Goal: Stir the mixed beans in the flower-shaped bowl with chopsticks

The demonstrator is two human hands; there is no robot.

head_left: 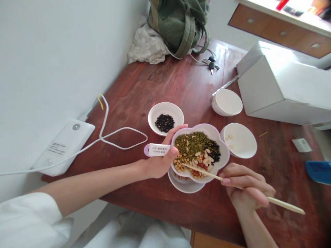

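At far left, a white power bank (66, 146) lies by the wall, its white cable (129, 128) looping over the reddish wooden table (124, 103). The left hand (157, 163) grips the left side of a petal-shaped tray (224, 155) with a lilac rim, thumb over the edge near the labelled handle (157, 150). Beyond this hand stands a white bowl of black beans (153, 119); another bowl (186, 188) sits partly hidden beneath the tray.

The tray is in the middle, between both hands, holding green beans, yellowish beans, peanuts and black beans. The tip of a wooden chopstick (287, 205) reaches in among the yellowish ones. Behind, a patterned cloth (147, 46) lies beside a green bag (176, 26), with keys (212, 64) to its right.

Farther right are a white bowl that leans slightly (229, 102) and, just beside the tray, a bowl with a few pale pieces (243, 137). The right hand (248, 186) pinches the chopstick between its fingers. A white box (261, 86), a white charger (301, 145) and a blue object (319, 171) end the row.
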